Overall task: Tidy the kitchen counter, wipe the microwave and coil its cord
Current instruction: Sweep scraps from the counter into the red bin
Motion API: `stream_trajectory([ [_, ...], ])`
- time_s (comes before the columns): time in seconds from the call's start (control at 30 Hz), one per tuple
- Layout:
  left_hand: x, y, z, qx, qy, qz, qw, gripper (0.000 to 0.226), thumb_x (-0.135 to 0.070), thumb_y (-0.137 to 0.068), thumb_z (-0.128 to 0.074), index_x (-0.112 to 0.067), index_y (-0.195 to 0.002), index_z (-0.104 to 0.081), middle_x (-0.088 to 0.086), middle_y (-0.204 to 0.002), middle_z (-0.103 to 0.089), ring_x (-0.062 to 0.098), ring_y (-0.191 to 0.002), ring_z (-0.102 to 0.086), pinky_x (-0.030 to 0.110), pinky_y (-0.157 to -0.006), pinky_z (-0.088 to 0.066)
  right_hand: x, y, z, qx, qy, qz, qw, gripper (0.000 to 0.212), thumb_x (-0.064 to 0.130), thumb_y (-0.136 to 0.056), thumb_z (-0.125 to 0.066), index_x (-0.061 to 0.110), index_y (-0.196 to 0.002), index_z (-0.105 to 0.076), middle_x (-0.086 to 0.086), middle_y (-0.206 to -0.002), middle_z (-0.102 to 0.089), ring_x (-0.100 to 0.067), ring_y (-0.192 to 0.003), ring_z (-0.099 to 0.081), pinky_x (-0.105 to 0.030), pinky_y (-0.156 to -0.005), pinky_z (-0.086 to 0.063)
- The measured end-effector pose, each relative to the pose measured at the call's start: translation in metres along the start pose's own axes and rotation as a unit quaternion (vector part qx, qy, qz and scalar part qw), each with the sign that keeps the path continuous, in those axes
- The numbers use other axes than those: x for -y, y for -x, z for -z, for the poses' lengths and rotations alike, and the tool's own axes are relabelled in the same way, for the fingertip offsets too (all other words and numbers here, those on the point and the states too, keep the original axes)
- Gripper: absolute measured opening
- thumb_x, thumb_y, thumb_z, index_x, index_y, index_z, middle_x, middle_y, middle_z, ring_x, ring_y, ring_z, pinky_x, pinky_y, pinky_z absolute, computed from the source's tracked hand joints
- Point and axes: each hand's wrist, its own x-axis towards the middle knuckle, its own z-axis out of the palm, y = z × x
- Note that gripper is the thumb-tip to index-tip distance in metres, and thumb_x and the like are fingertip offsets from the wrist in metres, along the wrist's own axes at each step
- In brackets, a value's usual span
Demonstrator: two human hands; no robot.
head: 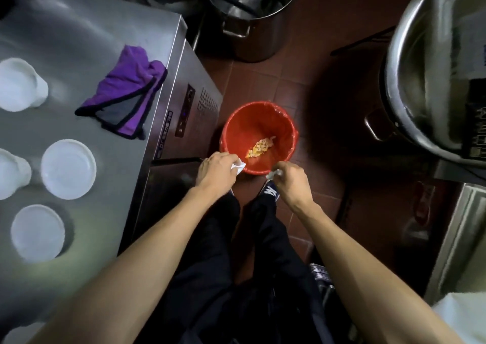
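A red bin (259, 123) lined with a red bag stands on the tiled floor, with yellowish food scraps (260, 147) at its bottom. Both my hands reach down to its near rim. My left hand (217, 169) pinches a small white scrap of paper (238, 166) at the rim. My right hand (290, 178) grips another white scrap (273, 173) just beside the rim. A purple cloth (128, 88) with black edging lies crumpled on the steel counter (79, 36) to the left. The microwave and its cord are not in view.
Several white plastic containers (68, 169) stand on the counter's left part. A large steel pot (252, 15) sits on the floor beyond the bin. A big steel vessel (431, 62) fills the upper right. My legs and shoes (269, 191) stand just before the bin.
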Motion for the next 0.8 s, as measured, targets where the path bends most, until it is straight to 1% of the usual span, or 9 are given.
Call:
stream_trajectory([
  [0.1,0.013,-0.027,-0.024,0.023,0.002,0.011,1.0,0.021,-0.018,-0.093,-0.061,-0.025,-0.111,-0.069,-0.003,-0.116,-0.067,0.022,-0.108,-0.057,0.037,-0.09,-0.045,-0.015,-0.016,-0.022,0.015,-0.02,-0.01,1.0,0.017,0.001,-0.082,-0.058,0.016,-0.083,-0.066,0.007,-0.088,-0.071,-0.016,-0.083,-0.064,-0.038,-0.072,-0.055],
  [0.2,0.028,-0.055,-0.051,0.046,0.004,0.016,0.999,0.022,-0.019,-0.092,-0.061,-0.028,-0.11,-0.069,-0.004,-0.118,-0.068,0.022,-0.11,-0.058,0.036,-0.089,-0.046,-0.031,-0.036,-0.045,0.011,-0.042,-0.032,0.999,0.017,0.002,-0.084,-0.058,0.017,-0.084,-0.067,0.008,-0.088,-0.071,-0.013,-0.084,-0.064,-0.035,-0.074,-0.054],
  [0.3,0.045,-0.088,-0.076,0.054,0.021,0.027,0.998,0.021,-0.022,-0.092,-0.061,-0.032,-0.108,-0.069,-0.005,-0.115,-0.068,0.024,-0.106,-0.06,0.036,-0.084,-0.046,-0.05,-0.062,-0.073,-0.002,-0.057,-0.06,0.997,0.017,0.006,-0.081,-0.06,0.019,-0.088,-0.068,0.002,-0.091,-0.071,-0.019,-0.086,-0.066,-0.035,-0.073,-0.053],
  [0.4,0.06,-0.119,-0.104,0.06,0.023,0.021,0.998,0.019,-0.022,-0.091,-0.061,-0.032,-0.106,-0.069,-0.004,-0.115,-0.067,0.025,-0.106,-0.06,0.037,-0.084,-0.048,-0.071,-0.091,-0.102,0.005,-0.068,-0.079,0.995,0.02,0.005,-0.083,-0.063,0.019,-0.095,-0.067,-0.003,-0.094,-0.071,-0.024,-0.09,-0.067,-0.038,-0.076,-0.055],
  [0.5,0.071,-0.147,-0.134,0.077,0.015,0.021,0.997,0.021,-0.019,-0.092,-0.061,-0.029,-0.108,-0.07,-0.002,-0.118,-0.067,0.027,-0.105,-0.062,0.036,-0.086,-0.048,-0.092,-0.119,-0.125,0.013,-0.062,-0.099,0.993,0.017,0.01,-0.087,-0.066,0.023,-0.098,-0.066,-0.003,-0.097,-0.072,-0.023,-0.092,-0.068,-0.041,-0.08,-0.057],
  [0.6,0.081,-0.174,-0.165,0.087,0.008,0.02,0.996,0.021,-0.02,-0.092,-0.062,-0.03,-0.109,-0.069,-0.004,-0.12,-0.067,0.027,-0.107,-0.062,0.035,-0.087,-0.047,-0.116,-0.144,-0.148,0.006,-0.061,-0.13,0.99,0.013,0.013,-0.089,-0.068,0.023,-0.097,-0.068,-0.003,-0.099,-0.072,-0.021,-0.093,-0.068,-0.04,-0.081,-0.058],
  [0.7,0.087,-0.197,-0.193,0.091,0.002,0.011,0.996,0.022,-0.02,-0.092,-0.06,-0.03,-0.109,-0.069,-0.005,-0.119,-0.066,0.026,-0.106,-0.062,0.033,-0.084,-0.045,-0.135,-0.164,-0.167,-0.005,-0.079,-0.166,0.983,0.013,0.01,-0.09,-0.063,0.021,-0.096,-0.068,-0.003,-0.099,-0.072,-0.021,-0.09,-0.068,-0.04,-0.08,-0.059],
  [0.8,0.091,-0.214,-0.215,0.098,-0.005,0.006,0.995,0.022,-0.018,-0.093,-0.059,-0.029,-0.109,-0.07,-0.004,-0.121,-0.066,0.026,-0.108,-0.062,0.035,-0.086,-0.046,-0.15,-0.183,-0.183,-0.007,-0.088,-0.176,0.98,0.016,0.009,-0.089,-0.058,0.019,-0.096,-0.067,-0.002,-0.096,-0.072,-0.022,-0.086,-0.069,-0.042,-0.078,-0.059],
])
